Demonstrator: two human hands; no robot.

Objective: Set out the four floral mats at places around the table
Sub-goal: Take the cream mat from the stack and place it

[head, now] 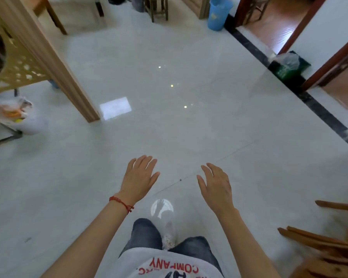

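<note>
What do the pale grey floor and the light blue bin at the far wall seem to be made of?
The pale grey floor looks like polished tile, probably ceramic or stone: it mirrors ceiling lights and shows thin joint lines. The light blue bin looks like moulded plastic, smooth and uniformly coloured, though it is small and distant.

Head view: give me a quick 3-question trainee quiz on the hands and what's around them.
1. True or false: the left hand holds a floral mat.
2. Which wrist wears the red string bracelet?
3. The blue bucket stands: A) far end of the floor, B) beside the person's feet, C) on a chair.

Key: 1 false, both it and the right hand are open and empty, no mats in view; 2 left; 3 A.
</note>
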